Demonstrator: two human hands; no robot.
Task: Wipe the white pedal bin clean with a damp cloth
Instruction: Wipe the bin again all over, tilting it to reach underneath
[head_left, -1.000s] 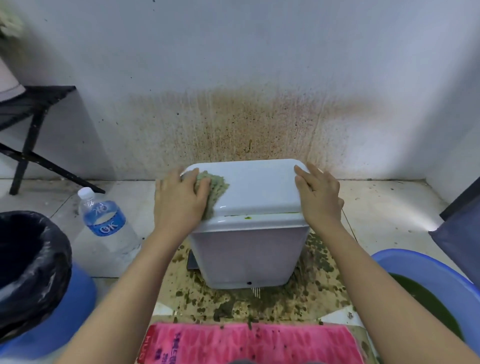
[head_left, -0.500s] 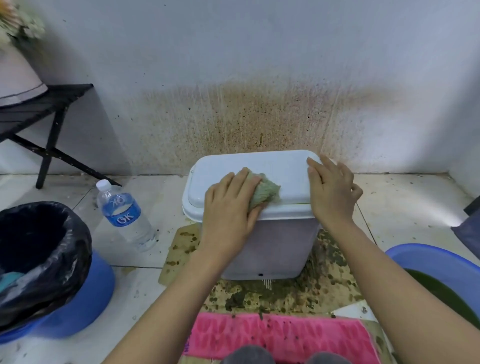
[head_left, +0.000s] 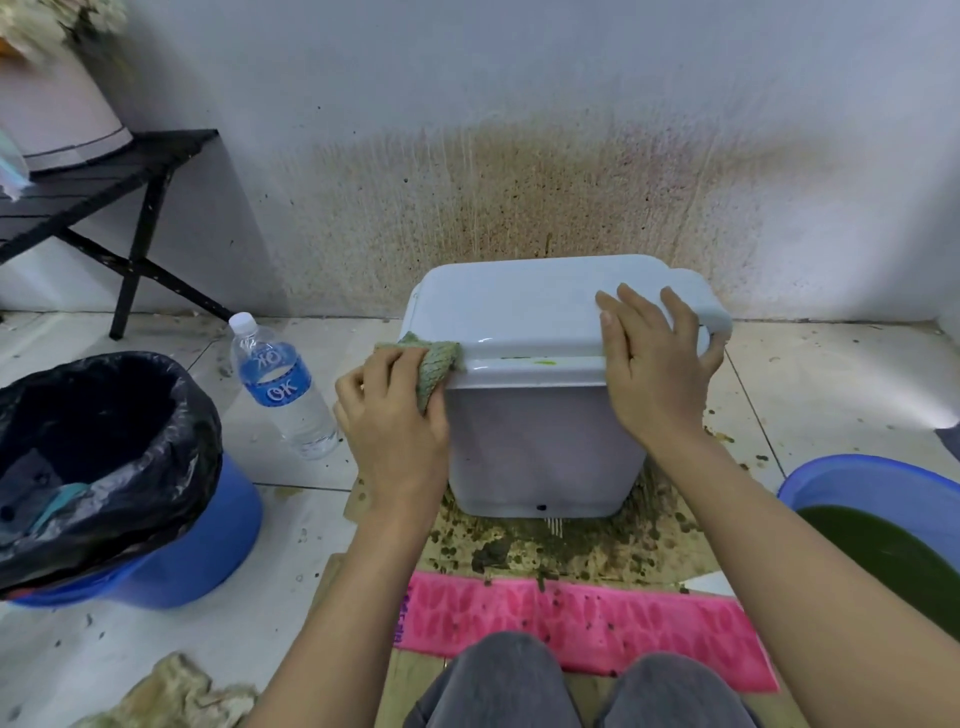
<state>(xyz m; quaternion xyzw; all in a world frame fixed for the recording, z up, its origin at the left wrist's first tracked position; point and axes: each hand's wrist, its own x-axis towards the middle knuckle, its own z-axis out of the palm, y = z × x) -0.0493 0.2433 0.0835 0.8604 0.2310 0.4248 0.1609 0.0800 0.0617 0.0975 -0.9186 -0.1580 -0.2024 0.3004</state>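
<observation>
Wiping: your left hand (head_left: 395, 415) grips the cloth (head_left: 434, 366), fingers curled round it, and presses it on the near left corner of the lid (head_left: 519, 306).
Bracing: your right hand (head_left: 654, 364) lies flat on the lid's right end, fingers straight, holding nothing. Your hands are apart, one at each end.
Bin: white pedal bin (head_left: 540, 447), smooth glossy plastic, boxy with rounded corners, lid closed. It stands mid-scene on the floor by the far wall, on the cardboard.
Cloth: grey-green, knobbly weave, bunched into a roll.
Smear: short yellow-green streak (head_left: 543, 361) on the lid's near rim, between your hands.
Cardboard: flat brown sheet (head_left: 597, 551), blotched with dark green spatter.
Wall: white, rough; brown speckled stain (head_left: 519, 197) behind the bin.
Mat: pink (head_left: 571, 623), embossed pattern, speckled, on the near side of the cardboard.
Bottle: clear plastic (head_left: 283, 384), blue label, white cap, upright, just left of your left hand.
Bucket: blue (head_left: 156, 530), lined with a crinkled black bag (head_left: 104, 415), near left.
Basin: blue, round (head_left: 857, 483), murky green water, near right.
Change: half a second ago the cloth sat midway along the lid's near edge under flatter fingers; now it is at the left corner in a curled grip. The right hand is on the same spot. Your grey knees (head_left: 498, 680) now show more at the near edge.
</observation>
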